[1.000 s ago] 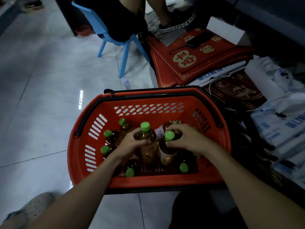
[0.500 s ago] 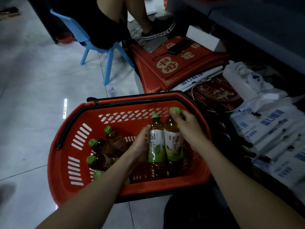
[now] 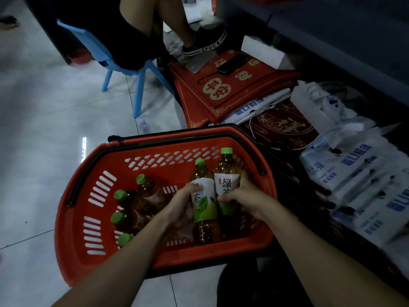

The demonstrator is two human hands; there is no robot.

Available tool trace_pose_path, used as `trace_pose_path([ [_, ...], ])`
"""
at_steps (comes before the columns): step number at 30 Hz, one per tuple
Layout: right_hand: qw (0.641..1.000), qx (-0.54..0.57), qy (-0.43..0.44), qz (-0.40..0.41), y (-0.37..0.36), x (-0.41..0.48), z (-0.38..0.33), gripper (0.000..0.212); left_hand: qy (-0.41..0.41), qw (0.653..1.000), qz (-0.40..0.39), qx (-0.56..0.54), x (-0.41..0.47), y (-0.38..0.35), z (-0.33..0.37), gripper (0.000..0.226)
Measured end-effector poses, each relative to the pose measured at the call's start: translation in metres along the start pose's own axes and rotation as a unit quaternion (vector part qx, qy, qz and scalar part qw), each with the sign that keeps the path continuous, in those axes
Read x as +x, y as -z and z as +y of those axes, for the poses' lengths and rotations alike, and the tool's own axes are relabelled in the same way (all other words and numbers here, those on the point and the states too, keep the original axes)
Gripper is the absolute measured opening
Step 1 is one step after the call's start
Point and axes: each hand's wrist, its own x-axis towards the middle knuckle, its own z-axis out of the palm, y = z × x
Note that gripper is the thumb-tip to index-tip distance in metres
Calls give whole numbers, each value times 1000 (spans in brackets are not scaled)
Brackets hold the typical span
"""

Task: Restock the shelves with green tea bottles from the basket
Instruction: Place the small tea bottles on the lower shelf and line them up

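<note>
A red basket (image 3: 73, 229) stood on the tiled floor (image 3: 44, 129). Near its right wall, the left hand (image 3: 179, 209) gripped one green tea bottle (image 3: 204, 196) by its label and the right hand (image 3: 245, 196) gripped a second bottle (image 3: 226, 176). The two were roughly upright and touching. Other green-capped bottles (image 3: 126, 198) clustered toward the basket's left wall.

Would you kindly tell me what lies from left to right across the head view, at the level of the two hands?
red basket wall → loose green-capped bottles → left hand → left-held bottle → right-held bottle → right hand → white packs with blue print
</note>
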Motion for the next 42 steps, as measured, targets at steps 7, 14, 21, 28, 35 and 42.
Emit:
trace_pose_path([
  [7, 994, 36, 94, 43, 5, -28, -18, 75, -102, 994, 47, 17, -24, -15, 20, 53],
  [14, 967, 125, 217, 38, 27, -94, -57, 60, -199, 979, 8, 35, -73, -73, 69, 35],
  [21, 928, 126, 332, 117, 81, -199, -74, 67, -292, 952, -67, 60, -113, -173, 107, 47],
  [28, 883, 121, 386, 237, 167, -311, -60, 66, -315, 929, -180, 77, -127, -314, 98, 46],
  [35, 810, 154, 419, 381, 240, -387, -9, 56, -300, 894, -320, 92, -121, -442, 56, 27],
  [42, 742, 143, 400, 518, 289, -409, 55, 62, -261, 881, -382, 102, -95, -527, -11, 38],
])
